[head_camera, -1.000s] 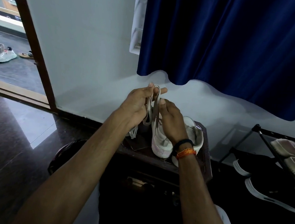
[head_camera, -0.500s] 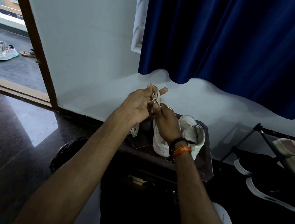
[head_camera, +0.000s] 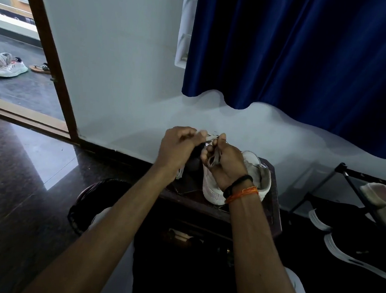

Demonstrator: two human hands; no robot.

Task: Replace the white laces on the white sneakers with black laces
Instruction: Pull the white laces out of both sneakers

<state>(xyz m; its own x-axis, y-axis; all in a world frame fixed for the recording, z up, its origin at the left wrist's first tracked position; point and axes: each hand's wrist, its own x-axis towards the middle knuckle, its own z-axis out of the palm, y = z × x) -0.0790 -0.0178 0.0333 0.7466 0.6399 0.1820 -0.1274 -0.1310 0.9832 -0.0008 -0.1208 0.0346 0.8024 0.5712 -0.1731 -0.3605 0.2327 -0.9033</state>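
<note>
White lace [head_camera: 212,137] pinched between left hand [head_camera: 177,148], right hand [head_camera: 224,163], above sneakers [head_camera: 214,190]

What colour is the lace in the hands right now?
White lace, seen in the head view.

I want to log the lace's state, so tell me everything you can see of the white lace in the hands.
The white lace is a flat, pale, fabric-looking strip, free of the white sneakers below. A short stretch runs taut between the left hand and the right hand, both pinching it. More is gathered in loops in the right hand's grip, and a piece hangs under the left hand. Its tips are hidden.
</note>
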